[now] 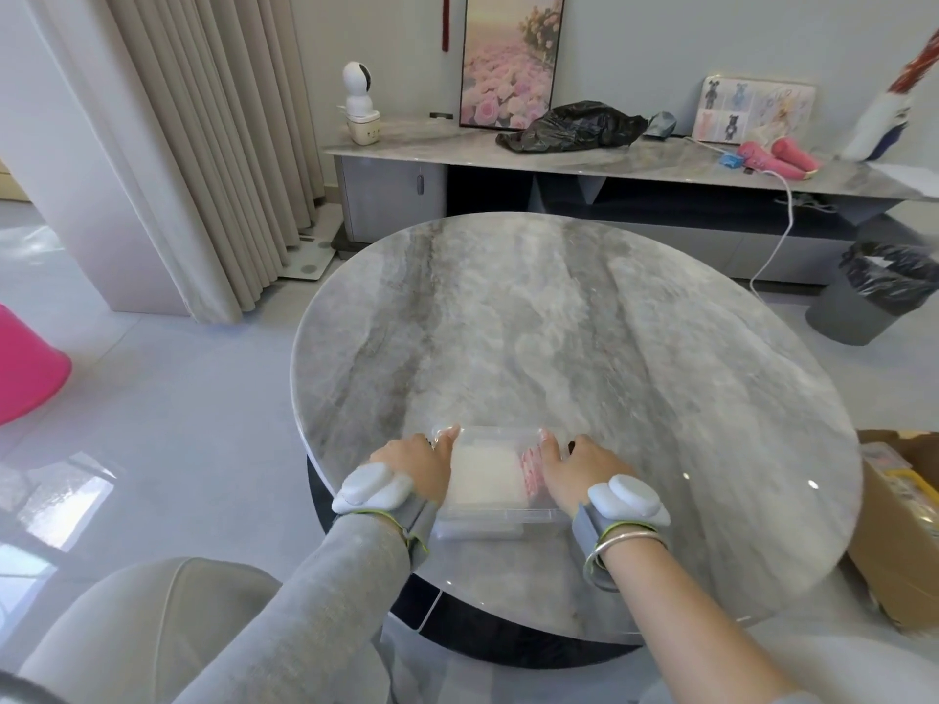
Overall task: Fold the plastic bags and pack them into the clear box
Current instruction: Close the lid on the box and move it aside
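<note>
The person is sitting at the round marble table [584, 322], and both hands are holding the clear box [500, 515], which is standing at the near edge of the table, right in front of them. The left hand [414, 462] is gripping the box's left side and the right hand [584, 464] its right side. On each hand the thumb is lying along the top towards the far corner, while the other fingers are curling down over the outer wall, so the box is clamped between the 2 hands. Inside, a folded white bag [485, 472] is filling the left and middle part, and a folded bag with pink print [531, 467] is lying just beside it on the right. I cannot tell whether a lid is on.

Both wrists are wearing grey strapped devices [373, 487], and the right one also has a silver bangle [627, 543]. On the far sideboard [406, 144] a crumpled black bag [574, 127] is lying. A lined grey bin [874, 297] is standing on the floor at far right, with a cardboard carton [899, 525] nearer.
</note>
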A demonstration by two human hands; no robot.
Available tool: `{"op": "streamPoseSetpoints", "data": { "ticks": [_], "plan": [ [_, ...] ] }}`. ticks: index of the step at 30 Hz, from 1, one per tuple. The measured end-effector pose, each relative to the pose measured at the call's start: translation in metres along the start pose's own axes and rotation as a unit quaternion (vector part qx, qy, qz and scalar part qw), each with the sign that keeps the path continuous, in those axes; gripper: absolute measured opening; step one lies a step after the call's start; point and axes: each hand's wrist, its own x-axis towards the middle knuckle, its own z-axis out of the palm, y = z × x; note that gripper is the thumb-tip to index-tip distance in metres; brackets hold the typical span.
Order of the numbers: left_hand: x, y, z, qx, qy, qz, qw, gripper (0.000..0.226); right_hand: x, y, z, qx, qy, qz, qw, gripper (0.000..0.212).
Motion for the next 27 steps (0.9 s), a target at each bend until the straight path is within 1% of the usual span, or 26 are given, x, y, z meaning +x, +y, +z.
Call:
{"op": "streamPoseSetpoints", "data": {
  "ticks": [1, 3, 5, 7, 9, 12, 18, 27],
  "plan": [
    [-0.001, 0.003, -0.001, 0.039, 0.006, 0.000, 0.999, 0.069, -0.002, 0.003, 0.001, -0.007, 0.012, -0.007, 1.000, 0.065],
    [-0.002, 0.005, -0.005, 0.077, -0.003, -0.007, 0.997, 0.070, -0.005, 0.005, 0.003, 0.007, 0.018, -0.010, 1.000, 0.063],
    [-0.004, 0.006, -0.009, 0.085, -0.002, -0.009, 0.996, 0.068, -0.006, 0.008, 0.007, 0.090, -0.007, 0.036, 0.995, 0.065],
    [-0.002, 0.003, -0.009, 0.076, -0.003, -0.010, 0.997, 0.070, -0.007, 0.007, 0.015, 0.197, -0.033, 0.103, 0.974, 0.069],
    [-0.002, 0.003, -0.009, 0.069, -0.004, -0.014, 0.997, 0.070, -0.008, 0.007, 0.026, 0.237, -0.023, 0.123, 0.963, 0.068],
    [-0.004, 0.005, -0.009, 0.069, 0.012, -0.012, 0.997, 0.068, -0.007, 0.005, 0.032, 0.239, -0.004, 0.105, 0.965, 0.067],
    [-0.006, 0.007, -0.008, 0.072, 0.022, -0.014, 0.997, 0.068, -0.003, 0.004, 0.030, 0.201, -0.010, 0.076, 0.977, 0.066],
    [-0.005, 0.009, -0.007, 0.064, 0.055, -0.008, 0.996, 0.065, -0.004, 0.003, 0.029, 0.186, 0.005, 0.063, 0.980, 0.067]
  ]
}}
